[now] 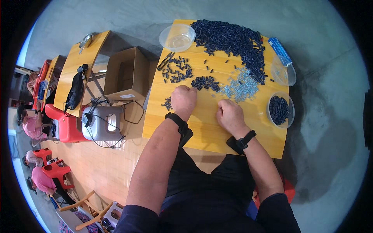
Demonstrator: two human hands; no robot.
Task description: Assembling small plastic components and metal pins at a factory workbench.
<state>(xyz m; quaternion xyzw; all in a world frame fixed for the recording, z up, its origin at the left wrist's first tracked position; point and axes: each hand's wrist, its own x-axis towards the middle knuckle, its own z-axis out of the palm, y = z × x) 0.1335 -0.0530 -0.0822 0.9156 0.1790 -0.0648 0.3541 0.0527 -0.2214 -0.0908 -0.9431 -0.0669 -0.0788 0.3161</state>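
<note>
My left hand point(184, 99) is closed at the near edge of a small heap of short black cylinders point(206, 82). To its right, my right hand point(232, 115) is curled with thumb and fingers together, just nearer than a spread of small light-blue pieces point(241, 86). What either hand pinches, if anything, is hidden. A looser group of black cylinders point(177, 70) lies beyond my left hand, and a few more cylinders point(167, 103) rest beside that wrist. Both wrists wear black straps.
A large black pile point(229, 37) covers the yellow table's far side. Black tweezers point(166, 61) lie by a clear bowl point(177, 37). At right are a blue box point(279, 51), a clear container point(283, 72) and a tub of black cylinders point(279, 110). A cardboard box point(125, 75) stands left.
</note>
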